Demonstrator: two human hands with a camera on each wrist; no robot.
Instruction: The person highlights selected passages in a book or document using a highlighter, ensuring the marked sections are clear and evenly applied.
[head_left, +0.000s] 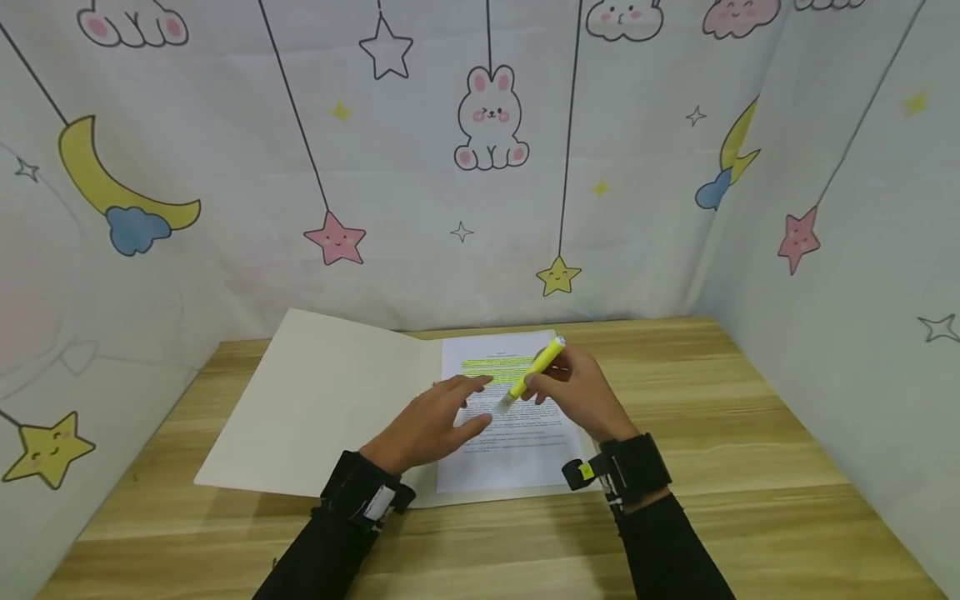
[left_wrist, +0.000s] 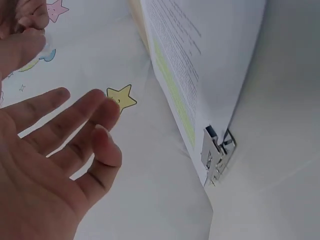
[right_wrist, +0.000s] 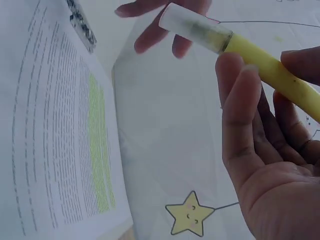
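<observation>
A yellow highlighter point(head_left: 538, 367) with a clear cap over its tip is pinched between the thumb and fingers of my right hand point(head_left: 585, 393). It slants above the printed page point(head_left: 502, 471), cap end down and toward the left. In the right wrist view the translucent cap point(right_wrist: 192, 26) covers the tip. My left hand point(head_left: 427, 421) hovers over the page's left side, fingers spread and holding nothing, close to the cap but apart from it. The upper lines of text carry a band of yellow highlighting point(right_wrist: 99, 145).
The page lies in an opened pale folder point(head_left: 322, 400) on the wood-grain table point(head_left: 720, 433). A metal clip point(left_wrist: 215, 155) sits at the page's edge by the fold. Around the table hangs white cloth point(head_left: 420, 158) printed with stars, moons and a bunny.
</observation>
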